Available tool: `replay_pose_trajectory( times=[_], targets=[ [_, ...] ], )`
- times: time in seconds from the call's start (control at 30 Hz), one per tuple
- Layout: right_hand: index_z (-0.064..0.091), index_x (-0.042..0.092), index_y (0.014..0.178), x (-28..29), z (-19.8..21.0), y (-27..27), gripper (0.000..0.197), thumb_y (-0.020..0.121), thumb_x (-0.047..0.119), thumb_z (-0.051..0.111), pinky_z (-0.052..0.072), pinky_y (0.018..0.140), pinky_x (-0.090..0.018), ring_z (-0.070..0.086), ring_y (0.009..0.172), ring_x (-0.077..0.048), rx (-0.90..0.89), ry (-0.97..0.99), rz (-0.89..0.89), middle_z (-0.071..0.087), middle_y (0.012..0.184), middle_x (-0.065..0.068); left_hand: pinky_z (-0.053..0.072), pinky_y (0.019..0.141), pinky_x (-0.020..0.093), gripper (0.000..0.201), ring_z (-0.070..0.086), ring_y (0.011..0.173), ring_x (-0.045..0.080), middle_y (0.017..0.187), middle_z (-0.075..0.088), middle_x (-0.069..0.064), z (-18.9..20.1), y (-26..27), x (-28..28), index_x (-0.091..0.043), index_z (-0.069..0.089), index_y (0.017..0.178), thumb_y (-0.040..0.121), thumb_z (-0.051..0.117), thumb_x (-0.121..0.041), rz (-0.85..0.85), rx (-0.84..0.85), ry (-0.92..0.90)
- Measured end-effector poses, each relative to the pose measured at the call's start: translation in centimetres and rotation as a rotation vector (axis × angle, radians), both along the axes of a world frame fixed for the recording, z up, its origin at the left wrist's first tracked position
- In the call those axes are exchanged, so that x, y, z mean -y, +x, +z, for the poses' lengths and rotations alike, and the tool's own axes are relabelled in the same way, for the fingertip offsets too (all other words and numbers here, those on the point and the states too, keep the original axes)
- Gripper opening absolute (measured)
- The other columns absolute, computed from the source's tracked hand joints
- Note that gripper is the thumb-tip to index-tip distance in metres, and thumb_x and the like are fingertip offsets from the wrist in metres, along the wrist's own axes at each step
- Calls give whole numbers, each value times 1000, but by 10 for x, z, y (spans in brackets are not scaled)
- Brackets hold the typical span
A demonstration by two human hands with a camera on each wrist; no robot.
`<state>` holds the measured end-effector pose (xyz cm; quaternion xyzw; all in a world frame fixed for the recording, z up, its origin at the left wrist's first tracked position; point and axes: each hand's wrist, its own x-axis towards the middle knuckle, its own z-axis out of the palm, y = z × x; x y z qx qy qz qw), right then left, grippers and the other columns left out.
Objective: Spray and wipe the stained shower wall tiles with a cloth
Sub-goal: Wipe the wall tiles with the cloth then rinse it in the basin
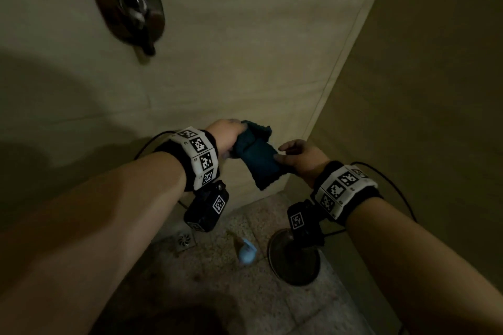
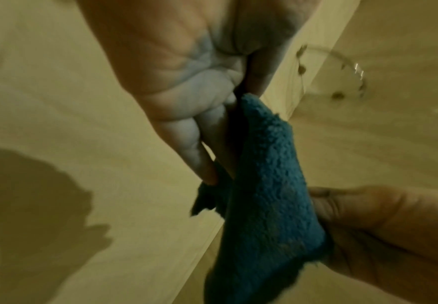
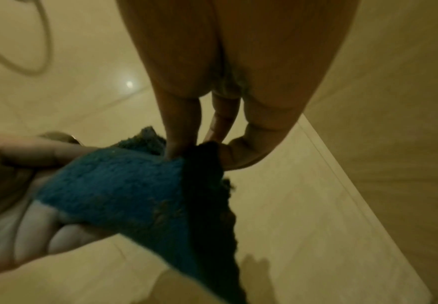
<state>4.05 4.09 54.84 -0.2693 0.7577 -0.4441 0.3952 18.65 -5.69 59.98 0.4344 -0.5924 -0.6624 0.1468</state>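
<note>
A dark teal terry cloth [image 1: 257, 156] hangs folded between both hands in front of the beige tiled shower wall [image 1: 245, 49]. My left hand [image 1: 227, 137] grips its upper left end, fingers curled round the fabric [image 2: 267, 181]. At the cloth's right edge my right hand [image 1: 295, 155] pinches it between thumb and fingertips [image 3: 179, 152]. The cloth [image 3: 124, 185] sags below both hands. A pale blue spray bottle [image 1: 246, 251] lies blurred on the floor beneath them.
A chrome shower valve plate [image 1: 128, 3] is mounted on the wall at upper left. The wall corner [image 1: 343, 84] runs down at the right. On the speckled floor sit a square drain [image 1: 185, 241] and a dark round object [image 1: 294, 261]. A hose [image 3: 31, 51] loops on the wall.
</note>
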Motion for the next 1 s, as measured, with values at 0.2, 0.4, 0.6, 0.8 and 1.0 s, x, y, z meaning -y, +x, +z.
replay_pose_trajectory(
  times=[0.2, 0.4, 0.6, 0.8, 1.0],
  targets=[
    [53, 9, 113, -16, 83, 37, 31, 87, -9, 55, 53, 67, -23, 58, 84, -23, 69, -87, 200, 55, 108, -14, 39, 100, 39, 38, 51, 118, 36, 75, 45, 2, 82, 44, -13, -24, 37, 63, 101, 36, -18, 45, 130, -206],
    [54, 21, 92, -15, 141, 72, 33, 84, -10, 58, 38, 60, -25, 51, 72, -18, -92, -58, 437, 60, 83, -4, 36, 104, 40, 14, 51, 119, 37, 105, 48, 14, 134, 86, -15, -15, 45, 97, 102, 34, -22, 161, 63, -256],
    [53, 15, 81, -10, 171, 93, 29, 81, -14, 59, 46, 72, -18, 53, 82, -15, -158, -170, 687, 55, 85, -4, 45, 94, 39, 22, 51, 118, 34, 115, 51, 14, 159, 124, -17, -10, 50, 118, 100, 37, -14, 210, -123, -244],
    [56, 17, 91, 8, 187, 98, 19, 95, 34, 49, 48, 81, -31, 61, 90, -18, -205, -215, 546, 64, 99, -3, 43, 47, 12, 10, 55, 65, 19, 79, 52, 13, 170, 153, -26, -9, 46, 104, 98, 38, -7, 330, -131, -370],
    [38, 21, 113, 36, 179, 138, 37, 87, 22, 64, 48, 74, -30, 58, 82, -17, -253, -354, 571, 62, 101, -6, 38, 39, 10, 25, 54, 53, 13, 69, 49, 5, 169, 182, -32, 0, 49, 117, 92, 46, 2, 370, -92, -510]
  ],
)
